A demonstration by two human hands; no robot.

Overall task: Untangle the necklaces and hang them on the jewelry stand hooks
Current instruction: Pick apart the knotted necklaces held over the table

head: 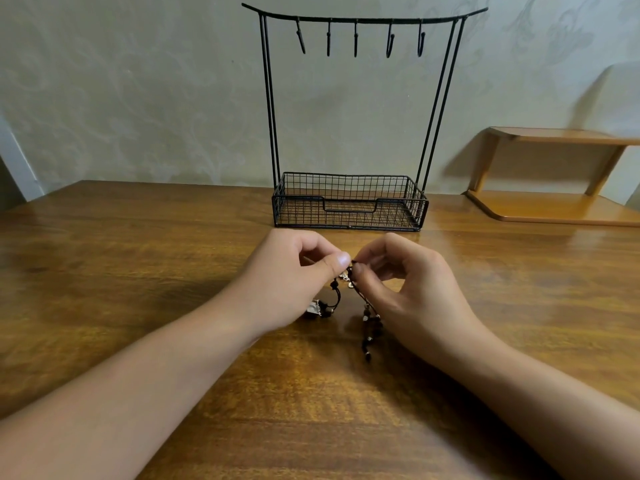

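At the middle of the wooden table [138,271], just in front of the jewelry stand [349,202], both hands work on a tangle of necklaces [349,285]. Left hand [294,282]: thumb and forefinger pressed together, pinching the top of the tangle; remaining fingers curled under. Right hand [412,289]: thumb and forefinger likewise pinching the cords at the same spot, fingertips of the two hands nearly touching. Which strand each hand has hold of cannot be told (too small and dark).

Necklaces hang down from the pinch point. One dark cord loops to the left, ending in a pale rectangular pendant [316,309] that sits at the table surface beside the left palm. Another dark beaded strand [369,337] drops below the right thumb and trails on the table towards the camera. Small silvery bits show between the thumbs.

Stand: black wire, upright, with a mesh tray [349,216] at its base and a curved top bar carrying five hooks [355,39]. All five hooks bare; nothing visible in the tray.

Right rear: a wooden shelf [554,174] stands on the table against the patterned wall [138,98].
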